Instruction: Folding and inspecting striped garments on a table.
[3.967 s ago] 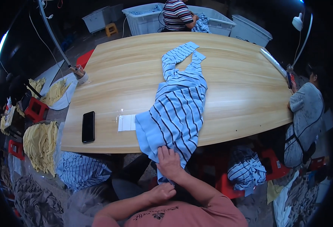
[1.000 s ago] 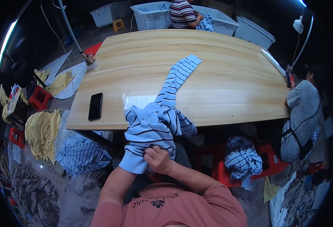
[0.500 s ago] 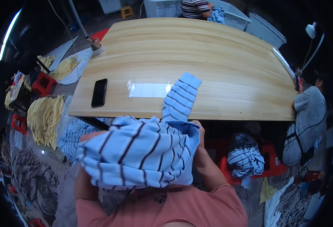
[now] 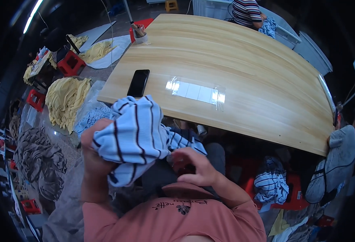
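Observation:
A light blue knit garment (image 4: 131,133) with dark stripes is bunched up in front of me, at the near left edge of the table. My left hand (image 4: 94,145) grips it from the left side, its fingers partly hidden by the folds. One striped sleeve (image 4: 185,141) hangs off to the right, below the tabletop edge. Close to the garment's right side is my right hand (image 4: 197,166), with thumb and fingers apart and nothing seen between them. Whether its fingertips touch the cloth is unclear.
On the wooden table (image 4: 242,60) lie a black phone (image 4: 138,83) and a taped-down white paper strip (image 4: 195,92). Striped garments (image 4: 271,183) sit on a red stool at right. Yellow cloth (image 4: 66,103) and grey cloth (image 4: 38,161) are heaped at left. Other people (image 4: 246,14) work nearby.
The garment has moved left and its sleeve has come off the tabletop. My right hand has let go of its right side. The view has turned, so the table appears shifted right and tilted.

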Demonstrator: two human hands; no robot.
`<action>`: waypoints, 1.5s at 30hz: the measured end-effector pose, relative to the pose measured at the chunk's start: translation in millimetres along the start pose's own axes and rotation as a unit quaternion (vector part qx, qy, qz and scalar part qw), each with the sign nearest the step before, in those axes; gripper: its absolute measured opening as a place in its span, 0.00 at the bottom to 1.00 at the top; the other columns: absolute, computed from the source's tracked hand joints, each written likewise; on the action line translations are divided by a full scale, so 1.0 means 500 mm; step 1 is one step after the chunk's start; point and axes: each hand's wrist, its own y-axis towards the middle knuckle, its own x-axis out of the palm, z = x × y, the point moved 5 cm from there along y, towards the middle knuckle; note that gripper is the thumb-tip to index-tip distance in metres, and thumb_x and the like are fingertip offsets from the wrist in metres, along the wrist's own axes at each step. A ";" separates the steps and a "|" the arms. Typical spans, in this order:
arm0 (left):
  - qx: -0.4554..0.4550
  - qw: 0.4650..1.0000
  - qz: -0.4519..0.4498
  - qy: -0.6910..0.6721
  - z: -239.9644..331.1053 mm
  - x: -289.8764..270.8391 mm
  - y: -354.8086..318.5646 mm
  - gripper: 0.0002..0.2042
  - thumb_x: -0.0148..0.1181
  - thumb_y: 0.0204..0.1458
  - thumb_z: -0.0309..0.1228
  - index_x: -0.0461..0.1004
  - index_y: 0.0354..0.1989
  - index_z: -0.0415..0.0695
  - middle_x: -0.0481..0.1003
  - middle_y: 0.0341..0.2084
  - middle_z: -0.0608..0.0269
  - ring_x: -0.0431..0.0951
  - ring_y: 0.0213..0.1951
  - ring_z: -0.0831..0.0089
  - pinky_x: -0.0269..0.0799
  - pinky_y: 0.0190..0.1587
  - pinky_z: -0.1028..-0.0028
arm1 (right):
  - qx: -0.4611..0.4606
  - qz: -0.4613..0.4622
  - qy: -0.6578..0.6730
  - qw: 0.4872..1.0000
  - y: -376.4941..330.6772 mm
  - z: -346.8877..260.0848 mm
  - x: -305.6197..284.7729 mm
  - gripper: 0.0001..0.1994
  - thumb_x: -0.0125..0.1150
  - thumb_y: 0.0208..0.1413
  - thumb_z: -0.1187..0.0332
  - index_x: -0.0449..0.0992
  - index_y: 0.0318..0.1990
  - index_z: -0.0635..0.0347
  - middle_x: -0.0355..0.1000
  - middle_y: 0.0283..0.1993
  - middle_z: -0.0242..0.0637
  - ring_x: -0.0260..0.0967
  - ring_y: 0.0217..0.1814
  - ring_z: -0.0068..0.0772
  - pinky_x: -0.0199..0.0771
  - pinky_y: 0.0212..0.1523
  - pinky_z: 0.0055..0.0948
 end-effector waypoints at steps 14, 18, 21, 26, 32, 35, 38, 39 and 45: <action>-0.047 0.966 0.235 0.100 -0.065 -0.030 -0.110 0.28 0.51 0.49 0.43 0.57 0.54 0.37 0.66 0.49 0.52 0.70 0.47 0.69 0.67 0.47 0.70 | 0.244 -0.127 -0.398 0.875 -0.111 0.314 -0.024 0.12 0.56 0.44 0.65 0.73 0.35 0.61 0.72 0.33 0.41 0.71 0.35 0.43 0.68 0.39 0.37; -0.071 0.996 0.029 -0.055 -0.098 0.011 -0.076 0.16 0.58 0.41 0.32 0.71 0.35 0.33 0.73 0.30 0.58 0.72 0.32 0.74 0.66 0.36 0.75 | 0.064 0.282 0.027 0.957 -0.019 0.147 -0.051 0.14 0.57 0.43 0.76 0.69 0.41 0.62 0.70 0.36 0.42 0.70 0.35 0.42 0.69 0.38 0.25; -0.099 0.991 0.003 -0.088 -0.086 0.040 -0.077 0.14 0.60 0.38 0.30 0.72 0.32 0.33 0.73 0.27 0.61 0.72 0.30 0.78 0.66 0.33 0.78 | -0.022 0.190 -0.179 0.965 0.026 0.109 -0.062 0.18 0.60 0.42 0.71 0.67 0.43 0.61 0.68 0.41 0.44 0.69 0.38 0.43 0.68 0.41 0.35; -0.099 0.986 0.076 -0.112 -0.107 0.033 -0.080 0.13 0.60 0.37 0.30 0.72 0.29 0.33 0.73 0.26 0.61 0.71 0.29 0.78 0.65 0.32 0.79 | 0.197 0.031 -0.499 0.844 -0.056 0.301 -0.075 0.17 0.59 0.38 0.69 0.69 0.40 0.59 0.68 0.40 0.43 0.68 0.38 0.46 0.66 0.37 0.43; -0.221 0.953 0.134 -0.156 -0.244 -0.023 -0.150 0.14 0.55 0.47 0.35 0.72 0.35 0.35 0.74 0.28 0.60 0.73 0.32 0.74 0.67 0.34 0.75 | 0.226 0.198 -0.434 0.849 -0.047 0.233 -0.167 0.16 0.57 0.41 0.75 0.68 0.42 0.62 0.69 0.41 0.43 0.69 0.38 0.43 0.70 0.38 0.36; -0.187 0.952 0.169 -0.176 -0.399 -0.077 -0.276 0.19 0.51 0.50 0.39 0.69 0.43 0.35 0.75 0.32 0.57 0.75 0.35 0.68 0.71 0.37 0.71 | 0.085 0.181 -0.268 0.942 -0.022 0.150 -0.108 0.21 0.60 0.44 0.70 0.66 0.48 0.64 0.67 0.47 0.46 0.66 0.47 0.40 0.65 0.48 0.35; -0.181 0.944 0.172 -0.215 -0.379 -0.051 -0.266 0.23 0.49 0.51 0.42 0.65 0.47 0.35 0.74 0.36 0.52 0.76 0.37 0.64 0.73 0.35 0.68 | -0.004 -0.027 -0.225 0.974 -0.008 0.158 -0.015 0.23 0.53 0.50 0.61 0.64 0.51 0.63 0.63 0.52 0.49 0.60 0.55 0.46 0.56 0.55 0.40; -0.184 0.949 0.168 -0.196 -0.355 -0.053 -0.256 0.23 0.50 0.50 0.42 0.66 0.46 0.35 0.74 0.36 0.52 0.76 0.37 0.64 0.73 0.35 0.67 | 0.055 -0.051 -0.244 0.967 -0.013 0.219 0.003 0.21 0.49 0.51 0.58 0.67 0.48 0.64 0.67 0.48 0.48 0.63 0.51 0.47 0.53 0.55 0.42; -0.210 0.965 0.132 -0.088 -0.243 -0.061 -0.182 0.22 0.53 0.48 0.43 0.67 0.44 0.36 0.73 0.36 0.52 0.76 0.36 0.63 0.73 0.35 0.67 | 0.239 -0.116 -0.377 0.887 -0.090 0.324 -0.036 0.14 0.54 0.47 0.65 0.71 0.38 0.67 0.71 0.36 0.45 0.70 0.40 0.44 0.67 0.43 0.39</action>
